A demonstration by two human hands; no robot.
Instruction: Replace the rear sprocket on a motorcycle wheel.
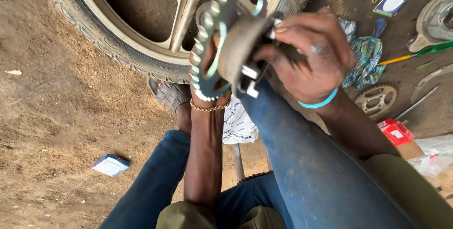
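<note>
Two hands: both engaged on one assembly, held above the person's knees.
Left hand point(207, 64): mostly hidden behind the toothed sprocket point(207, 45); fingers pass through its openings and grip it from behind. A gold chain bracelet sits at the wrist.
Right hand point(309, 54): closed over the rusty hub carrier point(240, 45), fingertips pressing at its outer edge near the protruding bolts point(250, 80). Ring on one finger, turquoise band at the wrist.
Sprocket position: edge-on to the camera, touching the carrier's face, just in front of the alloy wheel point(155, 26) lying on the dirt.
Fit: whether the bolts are fully seated cannot be told; the joint is partly covered by fingers.
Handling advice: keep the sprocket flat against the carrier and support it from behind, so the bolts stay square; fingers should stay off the teeth.
Surroundings: worn sprocket point(376, 98), red box point(395, 131) and green-handled screwdriver point(420, 52) lie on the ground to the right; small blue box point(110, 165) to the left.
</note>
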